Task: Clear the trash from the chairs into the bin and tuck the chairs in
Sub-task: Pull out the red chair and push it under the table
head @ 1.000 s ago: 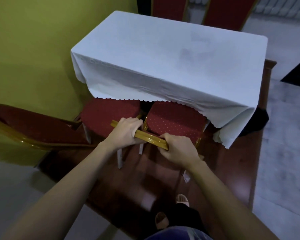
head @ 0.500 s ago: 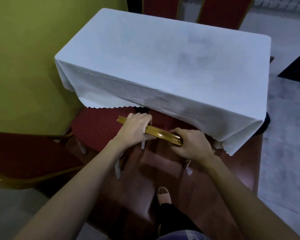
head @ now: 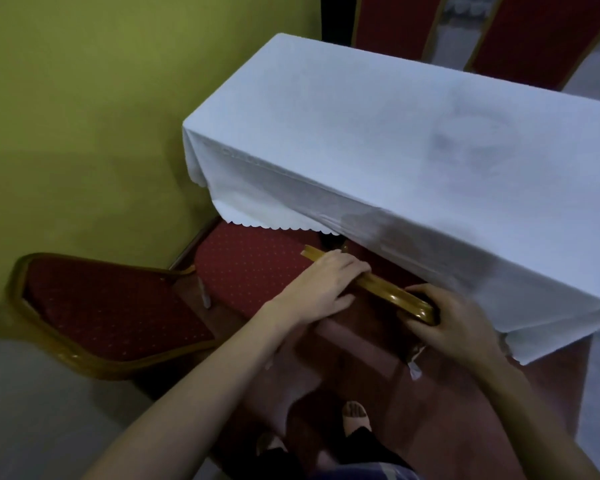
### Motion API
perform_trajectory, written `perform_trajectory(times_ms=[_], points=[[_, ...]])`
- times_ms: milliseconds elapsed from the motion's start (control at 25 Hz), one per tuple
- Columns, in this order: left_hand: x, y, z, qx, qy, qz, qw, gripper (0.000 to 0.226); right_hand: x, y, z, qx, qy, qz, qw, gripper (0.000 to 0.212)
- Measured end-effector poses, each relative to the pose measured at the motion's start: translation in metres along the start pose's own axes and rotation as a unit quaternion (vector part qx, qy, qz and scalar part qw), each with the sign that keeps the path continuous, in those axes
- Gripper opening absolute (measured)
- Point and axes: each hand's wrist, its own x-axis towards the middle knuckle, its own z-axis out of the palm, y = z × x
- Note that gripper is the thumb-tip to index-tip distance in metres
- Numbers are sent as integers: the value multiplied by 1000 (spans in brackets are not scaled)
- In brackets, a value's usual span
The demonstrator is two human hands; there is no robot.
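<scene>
The gold top rail (head: pixel 392 295) of a red chair's backrest lies right against the hanging white tablecloth (head: pixel 378 161); its seat is hidden under the table. My left hand (head: pixel 321 289) is wrapped over the rail's left part. My right hand (head: pixel 451 320) grips its right corner. A second red chair stands to the left, its seat (head: pixel 253 261) partly under the cloth and its gold-framed backrest (head: pixel 111 313) sticking out toward me. No trash or bin is in sight.
A yellow-green wall (head: pixel 84 133) is close on the left. Two more red chair backs (head: pixel 395 22) stand behind the table. My feet (head: pixel 355 415) are on a dark red floor strip, with a scrap of white paper (head: pixel 414 367) by a chair leg.
Both hands have pushed the chair forward; its red seat, visible a second ago, is now hidden under the tablecloth. The view has swung left, bringing the left chair's backrest closer.
</scene>
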Motion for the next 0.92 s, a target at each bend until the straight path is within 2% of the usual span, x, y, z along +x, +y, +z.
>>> perform_trajectory(times_ms=[80, 160, 240, 360, 520, 640, 800, 920], points=[[-23, -15, -11, -10, -4, 4, 1000, 55, 8, -29, 13, -13, 35, -17, 999, 42], [-47, -32, -22, -7, -9, 7, 1000, 38, 22, -61, 28, -48, 89, -51, 994, 42], [-79, -60, -37, 21, -38, -5, 999, 20, 41, -96, 53, -43, 96, -97, 990, 38], [-138, -119, -62, 25, -71, -45, 996, 19, 62, -162, 106, 17, 2, -129, 991, 38], [-223, -198, -101, 19, -55, -120, 991, 15, 72, -271, 192, 63, -138, -170, 974, 49], [-286, -246, -130, 25, -45, -174, 983, 15, 81, -341, 240, 82, -194, -204, 956, 67], [-354, -280, -152, 71, -29, -215, 974, 50, 80, -408, 279, 36, -279, -231, 931, 97], [-391, -291, -156, 85, -21, -184, 979, 62, 79, -426, 297, -16, -280, -238, 930, 99]])
